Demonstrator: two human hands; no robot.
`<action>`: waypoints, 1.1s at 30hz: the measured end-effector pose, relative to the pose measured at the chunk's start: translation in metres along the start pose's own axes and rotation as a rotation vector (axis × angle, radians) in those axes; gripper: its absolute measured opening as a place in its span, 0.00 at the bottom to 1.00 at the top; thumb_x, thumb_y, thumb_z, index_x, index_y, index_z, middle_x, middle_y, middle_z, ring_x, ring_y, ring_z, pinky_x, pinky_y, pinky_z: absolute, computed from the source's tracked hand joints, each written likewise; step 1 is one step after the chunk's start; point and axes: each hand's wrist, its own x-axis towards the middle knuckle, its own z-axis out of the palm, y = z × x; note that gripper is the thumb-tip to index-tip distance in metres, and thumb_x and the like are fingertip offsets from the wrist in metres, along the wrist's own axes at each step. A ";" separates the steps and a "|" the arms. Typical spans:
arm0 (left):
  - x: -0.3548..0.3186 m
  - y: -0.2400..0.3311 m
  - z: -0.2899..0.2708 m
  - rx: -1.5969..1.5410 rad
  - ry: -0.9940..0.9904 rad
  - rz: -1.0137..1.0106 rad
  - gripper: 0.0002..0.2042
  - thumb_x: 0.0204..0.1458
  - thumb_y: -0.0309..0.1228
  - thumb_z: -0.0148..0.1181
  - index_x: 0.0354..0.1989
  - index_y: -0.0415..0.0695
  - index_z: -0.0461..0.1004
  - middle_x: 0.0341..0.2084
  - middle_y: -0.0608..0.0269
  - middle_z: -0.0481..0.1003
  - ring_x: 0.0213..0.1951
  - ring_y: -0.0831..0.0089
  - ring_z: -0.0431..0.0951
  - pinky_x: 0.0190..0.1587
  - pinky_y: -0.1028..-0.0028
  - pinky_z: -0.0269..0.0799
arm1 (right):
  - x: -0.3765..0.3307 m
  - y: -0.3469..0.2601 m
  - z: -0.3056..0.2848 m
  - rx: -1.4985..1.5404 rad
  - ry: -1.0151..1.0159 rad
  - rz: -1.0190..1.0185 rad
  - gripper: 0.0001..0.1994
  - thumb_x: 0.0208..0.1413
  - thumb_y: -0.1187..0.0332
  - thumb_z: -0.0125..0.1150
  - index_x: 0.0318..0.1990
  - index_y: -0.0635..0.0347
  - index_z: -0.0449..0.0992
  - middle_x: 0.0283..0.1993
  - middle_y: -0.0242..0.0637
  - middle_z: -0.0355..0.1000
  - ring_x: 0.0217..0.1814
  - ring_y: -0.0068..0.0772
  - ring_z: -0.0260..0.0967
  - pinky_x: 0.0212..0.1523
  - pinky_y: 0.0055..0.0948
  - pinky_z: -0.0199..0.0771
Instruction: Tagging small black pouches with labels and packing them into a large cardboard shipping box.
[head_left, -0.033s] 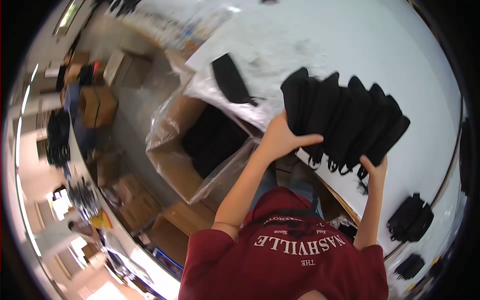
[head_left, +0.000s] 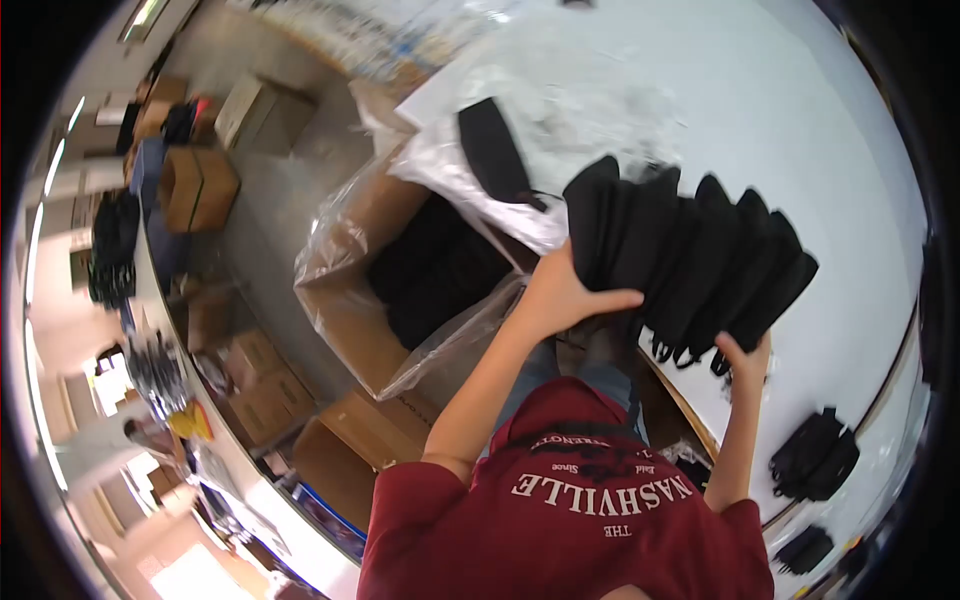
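Observation:
Between my two hands is a row of several black fabric pouches (head_left: 690, 260), pressed side by side, with small cord loops hanging from their lower ends. My left hand (head_left: 575, 290) grips the row's left end, thumb along the near side. At the right end, my right hand (head_left: 745, 355) closes on the last pouches, its fingers partly hidden behind them. The row is held above the near edge of the white table (head_left: 840, 210). A single black pouch (head_left: 492, 150) lies on clear plastic to its left. Left of my left forearm stands a cardboard box (head_left: 350, 300), plastic-lined and holding black items.
Black bags (head_left: 815, 455) lie on the table at right. More cardboard boxes (head_left: 200, 190) stand on the floor at left, and an open carton (head_left: 345, 455) is beside my left elbow. A long counter (head_left: 230, 470) with goods runs along the left, where another person (head_left: 150, 435) shows.
The view has shifted slightly. Against the table, the held row of pouches has moved a little left and nearer to me. Both hands keep their grip.

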 end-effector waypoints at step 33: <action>-0.148 -0.763 -0.389 0.251 1.081 -1.008 0.46 0.38 0.53 0.68 0.58 0.29 0.57 0.54 0.40 0.66 0.55 0.50 0.67 0.57 0.64 0.63 | 0.075 0.389 0.836 -0.890 -0.983 -0.255 0.41 0.53 0.46 0.55 0.64 0.65 0.45 0.61 0.58 0.58 0.60 0.56 0.60 0.56 0.41 0.64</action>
